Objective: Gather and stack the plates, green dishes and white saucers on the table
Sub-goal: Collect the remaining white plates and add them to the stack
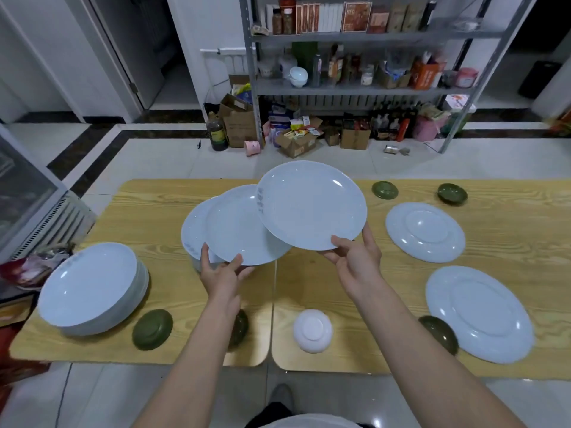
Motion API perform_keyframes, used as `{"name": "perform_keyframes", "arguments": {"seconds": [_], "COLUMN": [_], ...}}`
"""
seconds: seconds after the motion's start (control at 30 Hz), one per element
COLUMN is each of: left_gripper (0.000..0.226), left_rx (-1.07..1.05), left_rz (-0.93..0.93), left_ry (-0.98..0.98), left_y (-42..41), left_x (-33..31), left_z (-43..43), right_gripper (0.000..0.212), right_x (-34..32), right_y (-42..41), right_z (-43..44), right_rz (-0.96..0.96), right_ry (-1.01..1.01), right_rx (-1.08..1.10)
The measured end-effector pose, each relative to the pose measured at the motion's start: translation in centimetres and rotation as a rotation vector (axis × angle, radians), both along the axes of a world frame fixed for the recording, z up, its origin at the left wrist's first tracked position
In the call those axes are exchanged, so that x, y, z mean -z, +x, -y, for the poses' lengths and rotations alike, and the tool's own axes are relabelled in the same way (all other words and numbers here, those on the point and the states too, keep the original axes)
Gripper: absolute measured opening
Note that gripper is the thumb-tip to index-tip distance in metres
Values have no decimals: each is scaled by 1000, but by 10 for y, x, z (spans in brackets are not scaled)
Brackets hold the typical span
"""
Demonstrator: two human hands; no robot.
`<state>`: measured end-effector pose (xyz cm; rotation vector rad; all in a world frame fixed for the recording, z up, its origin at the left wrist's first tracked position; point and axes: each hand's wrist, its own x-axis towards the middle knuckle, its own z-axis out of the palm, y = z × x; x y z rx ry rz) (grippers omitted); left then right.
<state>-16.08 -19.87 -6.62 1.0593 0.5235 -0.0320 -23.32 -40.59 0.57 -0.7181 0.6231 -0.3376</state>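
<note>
The person's right grip is clamped on the near rim of a raised plate, thumb on top and fingers beneath, holding it tilted above the table. The left grip pinches the near edge of a second plate, which lies on a low pile at the table's middle and is partly overlapped by the raised plate. A tall stack of white plates sits at the left end. Two overturned plates lie well apart on the right. Green dishes are scattered along the near and far edges, and a white saucer rests upside down near the front.
</note>
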Motion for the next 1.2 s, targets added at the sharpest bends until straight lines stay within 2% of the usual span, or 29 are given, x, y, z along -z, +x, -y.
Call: {"name": "perform_keyframes", "arguments": {"seconds": [0.17, 0.57, 0.9, 1.2], "left_gripper": [90, 85, 84, 80], "left_rx": [-10, -30, -4, 130], "left_rz": [-72, -113, -138, -80], "left_ry": [68, 98, 169, 214], "left_y": [29, 48, 50, 53], "left_x": [4, 21, 33, 43], "left_z": [-28, -48, -57, -70], "right_gripper": [82, 85, 85, 89], "right_x": [5, 16, 39, 51], "right_y": [25, 71, 91, 112], "right_z": [-25, -27, -59, -96], "right_rz": [-40, -77, -162, -246], "right_ry": [27, 34, 14, -19], "right_rx": [12, -13, -163, -295]}}
